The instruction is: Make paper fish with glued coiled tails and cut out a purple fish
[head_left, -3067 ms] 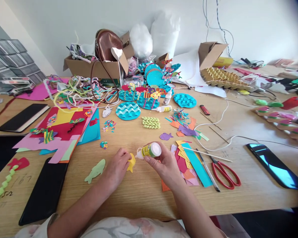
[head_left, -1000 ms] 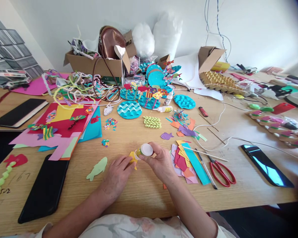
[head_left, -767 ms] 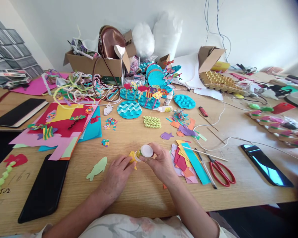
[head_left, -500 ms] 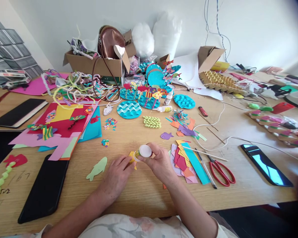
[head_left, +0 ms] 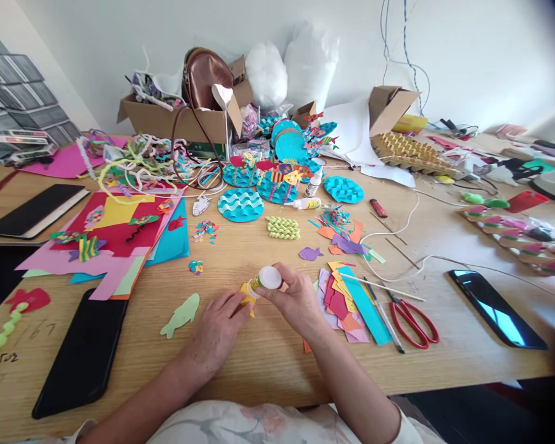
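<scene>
In my right hand (head_left: 300, 303) is a small white glue bottle (head_left: 270, 278), gripped between thumb and fingers and tipped with its round base toward me. Its nozzle end points down at a yellow paper cutout (head_left: 245, 289) on the table. The fingertips of my left hand (head_left: 218, 327) press on this cutout and pin it, covering part of its outline. A pale green paper fish (head_left: 180, 316) lies left of my left hand. Beyond my right hand sits a purple paper fish (head_left: 311, 253). The glue tip itself is hard to make out.
Paper scraps (head_left: 337, 299), a pen (head_left: 385, 316) and red-handled scissors (head_left: 413, 322) lie to the right. Phones rest at both sides, one a black phone (head_left: 81, 351). Farther back are green wavy strips (head_left: 283, 227), blue discs (head_left: 240, 205) and a white cord (head_left: 409, 213).
The glue bottle and my right hand have shifted very slightly, with the bottle's base tipped a little lower. My left hand stays on the yellow cutout.
</scene>
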The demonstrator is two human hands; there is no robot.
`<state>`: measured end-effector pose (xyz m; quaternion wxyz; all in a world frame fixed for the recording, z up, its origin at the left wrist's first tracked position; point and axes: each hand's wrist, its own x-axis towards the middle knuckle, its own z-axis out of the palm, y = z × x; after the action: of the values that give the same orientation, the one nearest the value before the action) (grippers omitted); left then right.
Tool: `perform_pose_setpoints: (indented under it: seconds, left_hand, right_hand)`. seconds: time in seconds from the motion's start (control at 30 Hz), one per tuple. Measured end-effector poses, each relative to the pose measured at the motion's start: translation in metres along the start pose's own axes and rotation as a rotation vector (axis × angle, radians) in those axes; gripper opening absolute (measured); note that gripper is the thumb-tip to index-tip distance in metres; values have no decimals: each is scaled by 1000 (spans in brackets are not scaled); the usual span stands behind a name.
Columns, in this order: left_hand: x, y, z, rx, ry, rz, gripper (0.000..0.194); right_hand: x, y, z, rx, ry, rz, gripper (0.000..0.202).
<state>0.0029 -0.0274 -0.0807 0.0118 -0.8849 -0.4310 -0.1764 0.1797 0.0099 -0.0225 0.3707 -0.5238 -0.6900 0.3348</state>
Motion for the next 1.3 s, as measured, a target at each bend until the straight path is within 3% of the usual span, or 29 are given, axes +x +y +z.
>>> perform_pose_setpoints:
  seconds: [0.43,0.83,1.1,1.3]
  left_hand:
    - [-1,-1,-1,-24,-41,-4,26]
    - [0,-1,-2,-16,-10,0,24]
    - [-2,-2,0,-80,-11,-8,25]
    - [-4,-3,3,-77,-24,-5,29]
  right_hand:
    - [2,-1,-1,-1,-16,-7,29]
    - [-1,-1,-1,-16,-22,-37,24]
    - [-5,1,-2,80,46,48,20]
    - [-7,-6,-4,-9,42,45,21]
